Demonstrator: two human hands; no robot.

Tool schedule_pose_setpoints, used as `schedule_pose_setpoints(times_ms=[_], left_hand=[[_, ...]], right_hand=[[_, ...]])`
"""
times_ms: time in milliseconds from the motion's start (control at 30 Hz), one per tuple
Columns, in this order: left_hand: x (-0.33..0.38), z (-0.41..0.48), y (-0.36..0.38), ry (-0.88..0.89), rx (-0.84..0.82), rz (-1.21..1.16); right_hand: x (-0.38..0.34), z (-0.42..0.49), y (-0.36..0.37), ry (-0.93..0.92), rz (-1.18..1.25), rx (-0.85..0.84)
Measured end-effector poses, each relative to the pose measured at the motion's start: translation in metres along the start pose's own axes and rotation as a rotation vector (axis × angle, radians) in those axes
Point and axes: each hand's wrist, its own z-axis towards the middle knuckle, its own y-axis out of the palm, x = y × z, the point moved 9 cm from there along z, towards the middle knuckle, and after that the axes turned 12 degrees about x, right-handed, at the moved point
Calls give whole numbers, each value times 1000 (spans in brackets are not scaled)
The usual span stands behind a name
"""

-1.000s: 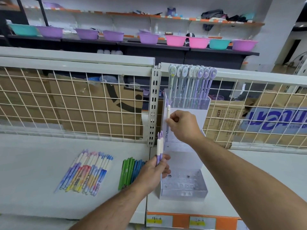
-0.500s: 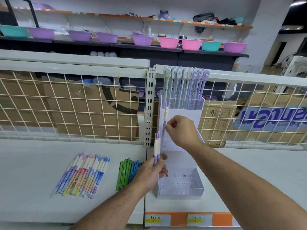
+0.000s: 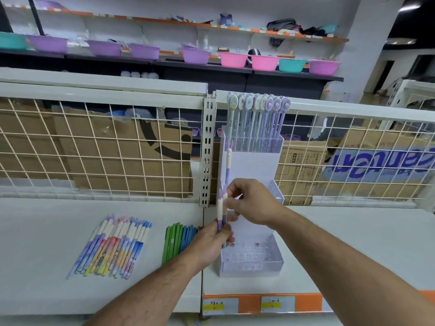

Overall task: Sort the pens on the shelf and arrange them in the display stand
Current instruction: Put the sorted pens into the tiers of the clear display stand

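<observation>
Head view: holding a small upright bunch of purple-and-white plastic pens [image 3: 220, 211] in left hand [image 3: 209, 243], fingers curled round the lower purple barrels, just in front of the left edge of the stepped white-and-clear acrylic display stand [image 3: 253, 267]. Pinching the upper white part of that bunch with right hand [image 3: 253, 203], thumb and fingertips closed on it; cannot tell whether on one pen or more. Behind the right hand, at the stand's left edge, one more purple-and-white pen with a leafy purple top [image 3: 228, 161] standing upright, lower end hidden by the fingers, so exact seat not readable. In the stand's top tier, a tight upright row of pale blue and lilac pens with oval cartoon toppers [image 3: 259, 118]. In the lowest tier, rows of round holes behind a clear front wall. Flat on the white shelf [image 3: 47, 231], left of the hands: a fanned row of pastel gradient pens [image 3: 113, 245] with white caps, well apart from the stand; between those and the left hand, a bunch of green and blue pens [image 3: 179, 240], right end just beside the left hand. Behind the shelf, cream wire grid panel [image 3: 94, 149] with brown cardboard boxes [image 3: 113, 165] beyond it. Farther back, purple, pink and teal plastic basins [image 3: 233, 60] in a row. On the shelf's front edge, orange price strip [image 3: 306, 303] with labels.
</observation>
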Motion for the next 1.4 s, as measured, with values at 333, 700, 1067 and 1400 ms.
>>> schedule_pose_setpoints(times_ms=[333,700,1067,1400], left_hand=[[-5,1,-2,-33,61,-69],[-4,1,-2,-22,75,-82],[-5,3,-1,-11,67,-73],[-2,-3,3,40,85,19]], right_hand=[[-46,21,-80,-27,273,519],[-30,34,-50,-32,21,409],[-29,40,-43,-41,-24,384],[-6,11,-39,31,31,404]])
